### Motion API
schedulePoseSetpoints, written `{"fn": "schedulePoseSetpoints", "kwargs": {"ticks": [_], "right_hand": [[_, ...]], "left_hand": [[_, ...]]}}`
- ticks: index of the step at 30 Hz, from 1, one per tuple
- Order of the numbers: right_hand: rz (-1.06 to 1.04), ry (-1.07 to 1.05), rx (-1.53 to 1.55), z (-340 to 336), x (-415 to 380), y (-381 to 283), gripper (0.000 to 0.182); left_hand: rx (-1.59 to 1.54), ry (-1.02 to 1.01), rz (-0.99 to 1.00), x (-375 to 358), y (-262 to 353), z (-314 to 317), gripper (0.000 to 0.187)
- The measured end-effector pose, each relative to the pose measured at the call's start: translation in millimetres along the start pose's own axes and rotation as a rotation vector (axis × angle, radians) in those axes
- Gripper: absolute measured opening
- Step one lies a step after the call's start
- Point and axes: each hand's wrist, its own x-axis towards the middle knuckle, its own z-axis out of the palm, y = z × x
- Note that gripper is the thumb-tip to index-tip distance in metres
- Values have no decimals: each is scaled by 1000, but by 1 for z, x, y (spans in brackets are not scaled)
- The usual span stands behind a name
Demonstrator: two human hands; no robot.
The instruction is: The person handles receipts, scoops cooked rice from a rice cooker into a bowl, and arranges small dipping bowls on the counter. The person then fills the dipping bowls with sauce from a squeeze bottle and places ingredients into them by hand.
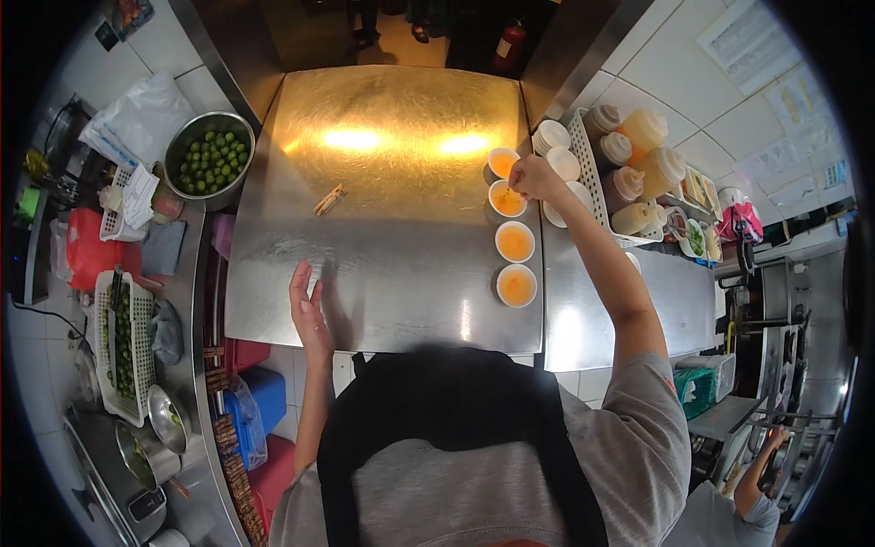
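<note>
Several small white cups of orange liquid stand in a line along the right side of the steel counter (401, 273). My right hand (533, 179) is over the second cup from the back (508, 202), its fingertips pinched together; what they hold, if anything, is too small to make out. Dark specks show on the liquid in that cup. Behind it is the farthest cup (502, 162), and nearer to me are a third cup (515, 242) and the nearest cup (517, 286). My left hand (310, 305) is raised near the counter's front edge, fingers apart, holding nothing.
Thin brown sticks (330, 200) lie left of centre. On the right are stacked white dishes (552, 137) and a white basket (591, 164) with sauce bottles (661, 173). A metal bowl of green limes (211, 157) stands left. Another person (729, 510) is at far right.
</note>
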Motion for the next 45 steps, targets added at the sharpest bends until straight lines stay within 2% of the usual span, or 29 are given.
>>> {"fn": "schedulePoseSetpoints", "kwargs": {"ticks": [2,4,6,9,13,16,19,22,26,28,32,35,36,38,42,45], "right_hand": [[14,2,162,-6,9,6,8],[-12,60,165,-12,25,11,7],[21,231,58,-13,37,14,6],[-53,297,-104,-7,49,16,5],[-31,281,-75,-10,50,14,7],[110,224,101,-19,27,1,7],[36,133,257,-20,-15,-19,7],[1,65,248,-4,-49,-23,7],[2,78,89,23,-78,-22,9],[-78,134,14,32,-86,-21,10],[-35,215,50,34,-97,-24,9],[79,154,173,25,-103,-33,7],[81,152,171,26,-104,-32,7],[-71,246,106,33,-104,-25,7],[-88,287,103,39,-102,-21,7],[-6,264,152,33,-113,-30,9]], "left_hand": [[19,3,5,2,1,-5,79],[11,6,5,5,0,-8,79],[4,5,5,7,-1,-10,79],[4,-10,16,10,-1,-11,79],[29,-29,5,9,1,-11,86],[-3,-34,0,6,-2,-10,83],[-30,-50,-6,4,-3,-5,81],[-37,-90,-18,2,-2,7,83],[-76,-151,-34,2,4,21,85],[-75,-168,-29,1,7,27,85],[-103,-168,-29,-3,7,30,85],[-95,-171,-44,-6,4,28,83],[-97,-171,-46,-7,3,28,83],[-97,-178,-39,-9,2,28,82],[-97,-173,-57,-11,3,30,81],[-93,-192,-35,-10,1,30,81]]}}
